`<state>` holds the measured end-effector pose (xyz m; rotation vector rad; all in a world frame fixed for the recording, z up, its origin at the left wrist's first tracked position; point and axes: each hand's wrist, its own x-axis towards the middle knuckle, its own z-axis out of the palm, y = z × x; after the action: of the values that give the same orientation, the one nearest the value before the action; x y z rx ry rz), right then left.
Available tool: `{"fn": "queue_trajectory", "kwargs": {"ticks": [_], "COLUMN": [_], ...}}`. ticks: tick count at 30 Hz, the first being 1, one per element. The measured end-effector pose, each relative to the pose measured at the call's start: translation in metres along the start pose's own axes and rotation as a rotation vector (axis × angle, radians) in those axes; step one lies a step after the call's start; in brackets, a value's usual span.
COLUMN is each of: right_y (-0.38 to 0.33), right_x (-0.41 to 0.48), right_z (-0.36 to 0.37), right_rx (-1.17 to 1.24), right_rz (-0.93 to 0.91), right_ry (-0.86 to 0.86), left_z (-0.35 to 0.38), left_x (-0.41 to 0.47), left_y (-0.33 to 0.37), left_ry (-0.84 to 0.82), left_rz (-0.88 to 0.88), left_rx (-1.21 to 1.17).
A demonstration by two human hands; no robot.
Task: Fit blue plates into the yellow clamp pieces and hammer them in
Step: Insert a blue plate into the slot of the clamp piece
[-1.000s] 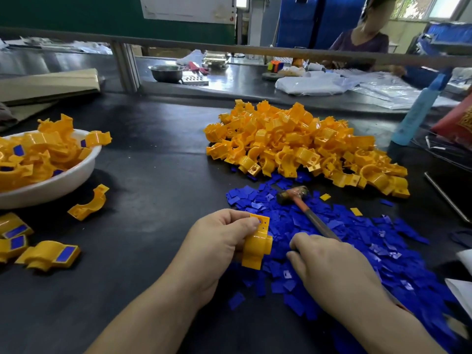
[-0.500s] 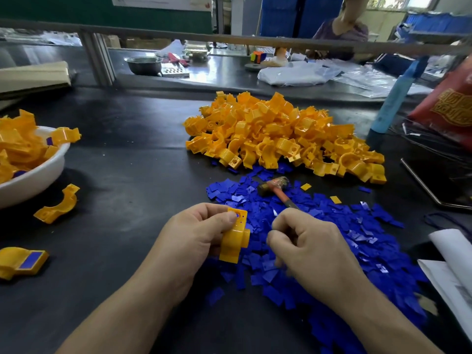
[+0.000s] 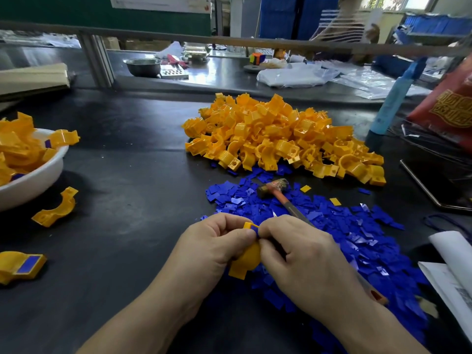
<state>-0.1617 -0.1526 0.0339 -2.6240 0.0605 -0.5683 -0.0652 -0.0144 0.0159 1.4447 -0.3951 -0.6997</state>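
Yellow clamp piece [image 3: 245, 259], curved, glossy, gripped by left hand [image 3: 212, 249]; blue plate [image 3: 256, 229] atop, pinched by right hand [image 3: 304, 254].

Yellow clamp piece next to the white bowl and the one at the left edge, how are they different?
The bare clamp piece by the white bowl shows no blue plate; the left-edge clamp piece has a blue plate fitted in its top face. The first shows its open arch; the second lies flat face up. Both are yellow, lying on the black table, untouched.
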Motion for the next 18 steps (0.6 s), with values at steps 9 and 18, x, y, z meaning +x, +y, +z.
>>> {"fn": "queue_trajectory", "kwargs": {"ticks": [9,18], "right_y": [-0.007,-0.009], "right_x": [0.002,0.004], "right_z": [0.002,0.002], "right_rx": [0.667,0.904], "right_rz": [0.388,0.380], "right_ry": [-0.020,0.048], "left_z": [-0.001,-0.001], "left_x": [-0.001,-0.002], "left_y": [0.000,-0.002], "left_ry": [-0.023,-0.034], "left_rz": [0.022,0.038], "left_rx": [-0.012,-0.026]}}
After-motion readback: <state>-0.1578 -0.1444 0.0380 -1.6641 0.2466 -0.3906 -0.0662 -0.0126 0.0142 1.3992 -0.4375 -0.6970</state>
